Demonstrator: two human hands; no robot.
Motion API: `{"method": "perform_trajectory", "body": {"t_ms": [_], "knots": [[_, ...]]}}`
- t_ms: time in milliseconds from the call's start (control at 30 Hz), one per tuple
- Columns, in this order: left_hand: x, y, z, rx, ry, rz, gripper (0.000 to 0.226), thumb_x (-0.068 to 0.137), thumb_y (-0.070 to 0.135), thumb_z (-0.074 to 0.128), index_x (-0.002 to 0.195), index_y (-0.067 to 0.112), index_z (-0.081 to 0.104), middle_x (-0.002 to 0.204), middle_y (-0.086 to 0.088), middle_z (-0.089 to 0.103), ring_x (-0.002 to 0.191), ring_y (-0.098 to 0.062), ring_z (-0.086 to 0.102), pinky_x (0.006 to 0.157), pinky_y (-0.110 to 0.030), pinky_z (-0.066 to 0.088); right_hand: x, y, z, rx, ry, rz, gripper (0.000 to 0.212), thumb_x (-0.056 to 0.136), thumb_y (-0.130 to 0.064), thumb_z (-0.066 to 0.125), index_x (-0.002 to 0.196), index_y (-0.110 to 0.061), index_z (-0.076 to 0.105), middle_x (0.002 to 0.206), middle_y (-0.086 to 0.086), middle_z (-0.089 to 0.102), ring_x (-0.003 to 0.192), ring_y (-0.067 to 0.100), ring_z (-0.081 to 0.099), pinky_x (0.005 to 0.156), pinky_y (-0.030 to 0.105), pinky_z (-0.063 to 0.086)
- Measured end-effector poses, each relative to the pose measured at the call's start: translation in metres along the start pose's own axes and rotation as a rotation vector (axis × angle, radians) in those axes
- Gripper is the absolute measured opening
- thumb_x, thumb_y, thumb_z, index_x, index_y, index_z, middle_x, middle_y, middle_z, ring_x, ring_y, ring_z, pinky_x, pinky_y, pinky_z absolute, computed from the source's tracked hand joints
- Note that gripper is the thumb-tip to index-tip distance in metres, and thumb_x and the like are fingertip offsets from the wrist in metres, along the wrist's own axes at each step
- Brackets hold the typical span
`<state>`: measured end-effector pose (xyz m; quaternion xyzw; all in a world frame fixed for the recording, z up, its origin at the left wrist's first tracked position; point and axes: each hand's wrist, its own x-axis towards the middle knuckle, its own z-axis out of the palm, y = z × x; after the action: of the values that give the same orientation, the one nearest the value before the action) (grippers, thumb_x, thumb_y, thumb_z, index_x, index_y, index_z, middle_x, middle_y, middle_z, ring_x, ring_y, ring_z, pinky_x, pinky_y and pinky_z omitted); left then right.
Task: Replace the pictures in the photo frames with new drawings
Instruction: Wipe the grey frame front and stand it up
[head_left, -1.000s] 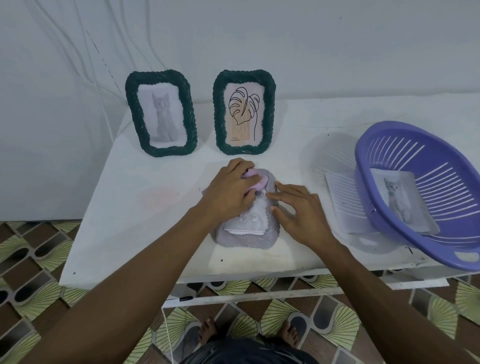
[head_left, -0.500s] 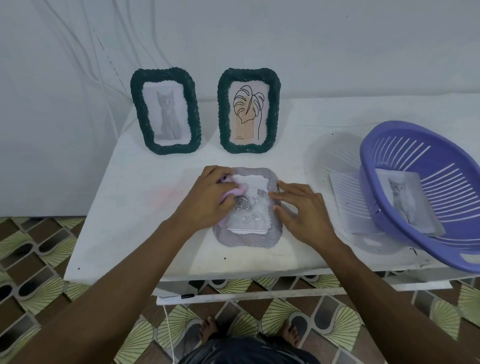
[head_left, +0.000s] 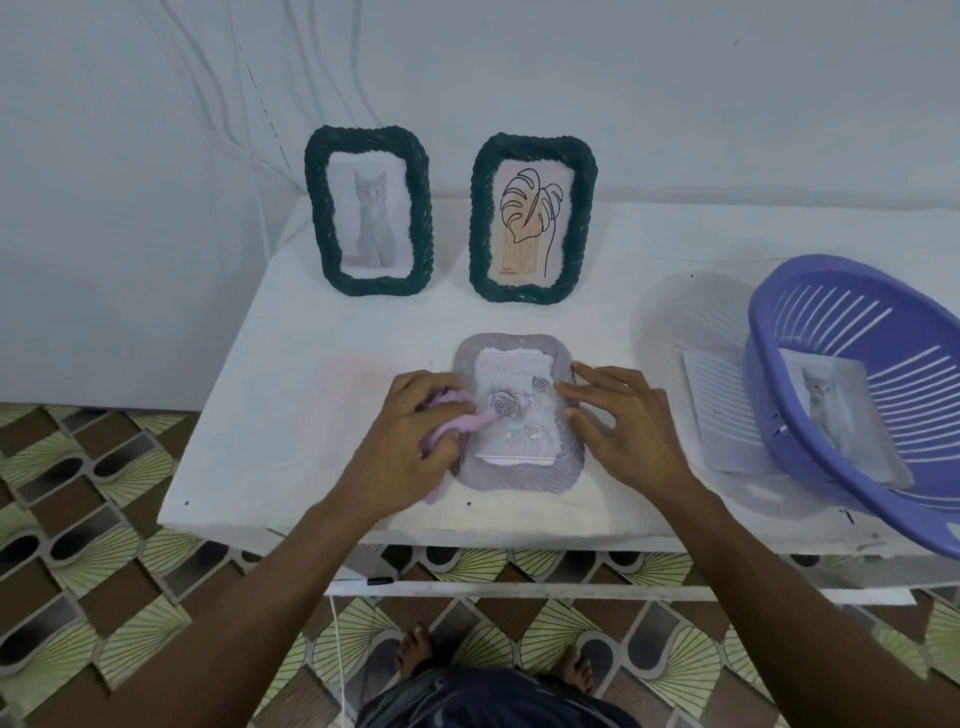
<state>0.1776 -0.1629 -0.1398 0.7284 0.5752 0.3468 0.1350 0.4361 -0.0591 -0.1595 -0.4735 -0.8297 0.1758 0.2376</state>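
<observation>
A grey photo frame (head_left: 519, 475) lies flat near the table's front edge, with a rose drawing (head_left: 511, 410) showing in it. My left hand (head_left: 410, 431) grips a pink cloth (head_left: 457, 423) at the frame's left side. My right hand (head_left: 623, 426) presses straight fingers on the frame's right edge. Two dark green frames stand at the back: the left green frame (head_left: 369, 215) holds a cat picture, the right green frame (head_left: 532, 218) a leaf drawing.
A purple basket (head_left: 857, 374) sits tilted at the table's right end with a cat picture (head_left: 826, 410) inside. A sheet of paper (head_left: 719, 410) lies partly under the basket. The white table (head_left: 311, 389) ends just in front of me, above a patterned tile floor.
My left hand has slid the pink cloth from the top of the grey frame down to its left side, which uncovers the rose drawing. My right hand has stayed on the right edge.
</observation>
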Motion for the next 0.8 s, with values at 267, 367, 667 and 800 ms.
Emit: {"method": "perform_trajectory", "body": {"t_ms": [267,367,667,800], "knots": [[-0.008,-0.044,-0.039,0.24,0.17,-0.274,0.045,0.09,0.026,0.036,0.12,0.019,0.068,0.12,-0.002,0.06,0.121,-0.026,0.041,0.104,-0.017,0.021,-0.002,0.002,0.0,-0.018,-0.01,0.001,0.032,0.091,-0.042,0.058,0.122,-0.036,0.065,0.138,-0.009,0.055,0.127,0.018,0.045,0.095,0.044,0.035],[-0.021,-0.058,-0.054,0.327,0.158,-0.337,0.047,0.089,0.03,0.035,0.12,0.017,0.068,0.122,-0.006,0.057,0.122,-0.029,0.041,0.104,-0.027,0.028,-0.004,0.003,0.001,-0.028,0.0,0.001,0.039,0.089,-0.051,0.048,0.122,-0.036,0.065,0.138,-0.007,0.056,0.127,0.02,0.046,0.096,0.044,0.036],[-0.048,-0.07,-0.069,0.626,-0.132,-0.412,0.068,0.093,0.055,0.027,0.147,0.015,0.038,0.159,-0.016,0.02,0.145,-0.039,0.018,0.113,-0.055,0.022,-0.004,0.003,0.003,0.017,0.04,-0.062,0.042,0.087,-0.051,0.045,0.12,-0.034,0.066,0.132,-0.004,0.06,0.122,0.025,0.051,0.092,0.055,0.045],[-0.045,-0.066,-0.073,0.729,-0.162,-0.383,0.076,0.093,0.065,0.02,0.149,0.015,0.032,0.163,-0.011,0.004,0.149,-0.035,0.005,0.118,-0.056,0.005,-0.002,0.004,0.003,0.028,0.046,-0.079,0.04,0.087,-0.05,0.048,0.12,-0.034,0.065,0.132,-0.005,0.061,0.12,0.025,0.053,0.09,0.056,0.047]]}}
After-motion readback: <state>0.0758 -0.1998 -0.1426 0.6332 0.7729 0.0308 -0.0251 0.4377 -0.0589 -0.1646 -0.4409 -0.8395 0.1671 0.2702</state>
